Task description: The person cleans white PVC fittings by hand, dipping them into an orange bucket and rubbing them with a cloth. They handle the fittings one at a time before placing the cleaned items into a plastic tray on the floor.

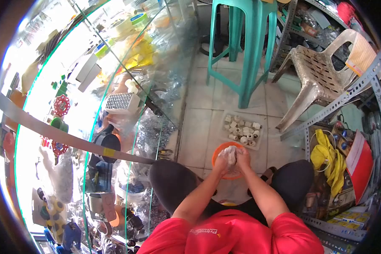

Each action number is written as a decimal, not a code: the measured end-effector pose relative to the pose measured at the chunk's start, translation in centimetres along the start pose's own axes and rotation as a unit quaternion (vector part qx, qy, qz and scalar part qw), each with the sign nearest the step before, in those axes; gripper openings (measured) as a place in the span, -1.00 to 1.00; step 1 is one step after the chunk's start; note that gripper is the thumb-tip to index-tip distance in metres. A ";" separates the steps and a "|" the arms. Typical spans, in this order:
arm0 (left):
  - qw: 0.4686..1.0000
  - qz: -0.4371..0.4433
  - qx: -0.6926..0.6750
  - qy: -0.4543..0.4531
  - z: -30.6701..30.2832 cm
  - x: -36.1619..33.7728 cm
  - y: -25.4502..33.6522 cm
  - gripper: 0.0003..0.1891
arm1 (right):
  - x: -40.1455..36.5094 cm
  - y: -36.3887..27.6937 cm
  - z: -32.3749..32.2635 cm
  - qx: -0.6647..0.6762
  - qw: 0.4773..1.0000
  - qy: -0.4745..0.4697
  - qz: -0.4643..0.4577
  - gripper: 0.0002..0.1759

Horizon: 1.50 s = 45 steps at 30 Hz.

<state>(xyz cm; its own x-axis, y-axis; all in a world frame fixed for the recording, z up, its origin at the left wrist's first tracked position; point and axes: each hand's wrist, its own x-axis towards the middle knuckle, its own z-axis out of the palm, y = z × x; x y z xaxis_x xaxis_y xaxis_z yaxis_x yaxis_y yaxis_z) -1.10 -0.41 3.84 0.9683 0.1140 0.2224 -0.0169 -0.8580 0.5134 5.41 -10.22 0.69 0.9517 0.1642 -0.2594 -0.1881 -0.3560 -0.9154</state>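
Observation:
My left hand (221, 164) and my right hand (243, 158) are close together over an orange basin (216, 153) on the floor between my knees. Both sets of fingers are closed around a crumpled greyish-white cloth (230, 155), which bunches up between them. My hands and the cloth hide much of the basin's inside. Just beyond the basin, a clear plastic tray (255, 146) holds several white pipe fittings (244, 131), lying loose in a heap.
A glass display case (131, 169) crowded with bagged hardware and valves runs along my left. Ahead stands a green plastic stool (245, 72), with a worn plastic chair (313, 72) to its right. Metal shelving (334, 110) with a yellow cloth (326, 156) lines the right side.

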 end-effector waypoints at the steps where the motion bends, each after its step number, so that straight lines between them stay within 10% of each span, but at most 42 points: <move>1: 0.998 0.037 0.041 0.039 -0.3 0.0 -0.1 -0.72 | 0.4 0.1 0.0 0.007 1.000 -0.008 0.009 -0.76; 5: 0.776 -0.225 -0.574 0.134 1.5 -0.6 -0.6 -0.68 | -0.8 0.4 0.1 -0.043 0.994 0.089 -0.048 -0.73; 10: 0.664 -0.376 -0.644 0.056 1.3 -0.4 -1.2 -0.71 | -2.0 1.4 0.5 -0.098 0.988 -0.010 -0.122 -0.73; 12: 0.719 -0.329 -0.609 0.065 1.2 -0.5 -0.8 -0.71 | -1.1 2.5 0.5 -0.040 0.995 -0.056 -0.075 -0.75; 14: 0.659 -0.344 -0.666 0.063 0.5 -0.5 -0.3 -0.70 | 0.3 4.0 0.0 0.055 0.989 -0.129 0.055 -0.76; 16: 0.460 -0.403 -0.790 0.046 -0.2 0.4 0.0 -0.69 | 0.2 2.7 -0.7 0.187 0.964 -0.107 0.155 -0.78; 21: 0.589 -0.289 -0.754 0.029 3.0 -0.5 -2.0 -0.70 | -0.4 0.3 -2.0 0.240 0.946 -0.091 0.196 -0.77; 23: 0.568 -0.274 -0.775 0.043 4.8 -0.6 -3.1 -0.71 | 0.8 3.8 -1.0 0.088 0.982 -0.130 0.105 -0.74; 25: 0.428 -0.314 -0.846 0.049 5.4 -0.5 -3.9 -0.69 | 0.4 5.8 0.7 0.029 0.995 -0.094 -0.029 -0.71; 29: 0.500 -0.365 -0.783 0.060 3.8 -0.1 -3.2 -0.69 | -0.6 3.0 0.1 0.057 0.975 -0.199 0.078 -0.67; 31: 0.517 -0.342 -0.783 0.044 3.8 -0.1 -3.2 -0.68 | -0.5 4.0 0.4 -0.044 0.987 -0.150 -0.043 -0.62; 32: 0.609 -0.323 -0.722 0.059 3.8 -0.2 -3.1 -0.68 | -0.4 4.5 0.4 -0.094 0.982 -0.123 -0.104 -0.59; 35: 0.775 -0.291 -0.555 0.084 0.9 -0.6 -1.4 -0.68 | -2.0 -3.2 -2.5 0.162 0.956 -0.184 0.161 -0.50; 39: 0.799 -0.267 -0.536 0.054 1.2 -0.7 -2.9 -0.68 | 0.1 -3.9 -5.1 0.297 0.887 -0.266 0.232 -0.54; 41: 0.706 -0.257 -0.659 0.045 2.2 -0.4 -3.4 -0.68 | 0.0 -4.6 -5.6 0.305 0.894 -0.232 0.230 -0.58; 45: 0.314 -0.251 -0.914 -0.062 4.8 0.0 -4.8 -0.68 | 0.4 -3.8 -5.3 0.310 0.898 -0.237 0.203 -0.69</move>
<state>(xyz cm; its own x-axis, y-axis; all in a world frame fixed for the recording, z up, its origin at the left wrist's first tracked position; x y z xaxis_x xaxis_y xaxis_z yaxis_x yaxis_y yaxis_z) 0.19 1.29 -2.56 0.9639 -0.1117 -0.2417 0.1395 0.9850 0.1011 7.77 -13.62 5.72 0.5913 0.5628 -0.5776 -0.7354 0.0822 -0.6727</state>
